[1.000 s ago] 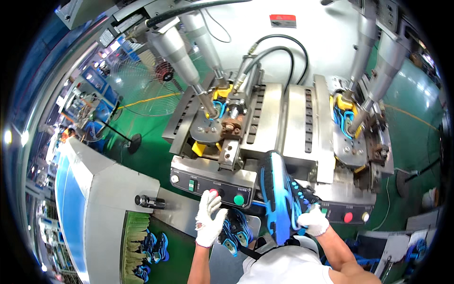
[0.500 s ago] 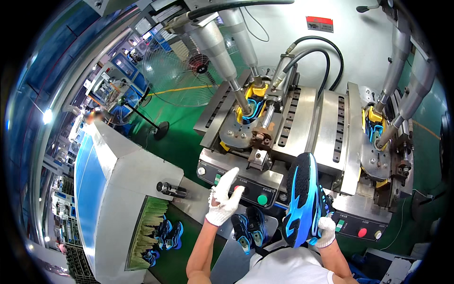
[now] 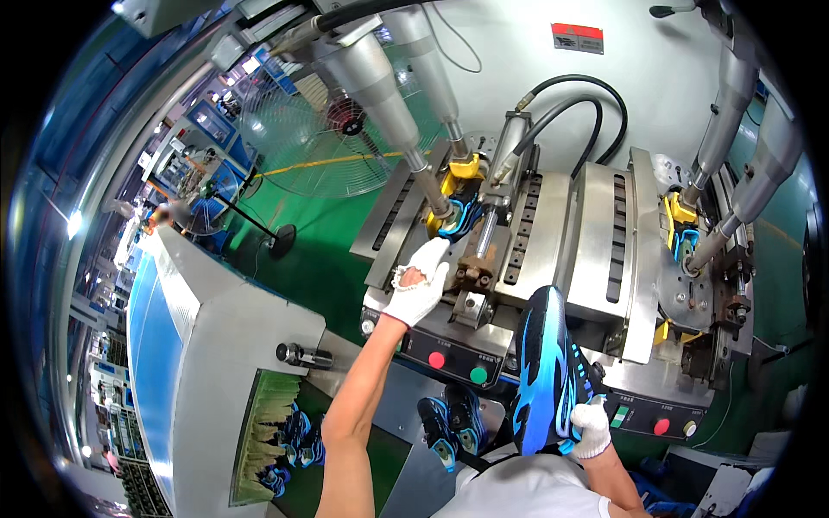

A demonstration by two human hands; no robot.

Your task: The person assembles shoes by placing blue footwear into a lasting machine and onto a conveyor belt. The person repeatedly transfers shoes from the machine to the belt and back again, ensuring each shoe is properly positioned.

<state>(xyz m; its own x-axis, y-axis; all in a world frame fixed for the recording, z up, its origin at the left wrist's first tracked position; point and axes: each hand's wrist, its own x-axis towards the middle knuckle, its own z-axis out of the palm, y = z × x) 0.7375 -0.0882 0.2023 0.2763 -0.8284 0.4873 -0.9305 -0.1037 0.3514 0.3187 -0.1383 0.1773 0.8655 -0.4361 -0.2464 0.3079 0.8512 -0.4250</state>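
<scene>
My right hand (image 3: 592, 428), in a white knit glove, grips a blue and black sneaker (image 3: 542, 380) by its heel end. The shoe stands toe up, with its sole turned to the left. My left hand (image 3: 418, 285), gloved too and with a hole in the glove showing skin, reaches over the left press's front plate. Its fingers are stretched out and it holds nothing. Just beyond the fingertips a blue-laced shoe (image 3: 466, 214) sits clamped under the left press's rods (image 3: 423, 177); whether they touch it I cannot tell.
A control panel (image 3: 453, 352) with red and green buttons runs below the left press. Another blue-laced shoe (image 3: 686, 242) sits in the right press. A dark pair of sneakers (image 3: 451, 423) lies on the metal shelf near me. More shoes show by a bristle-curtained opening (image 3: 259, 432) at left.
My left hand has moved forward from above the control panel to the clamped shoe in the left press. The right hand still holds the sneaker, almost in place.
</scene>
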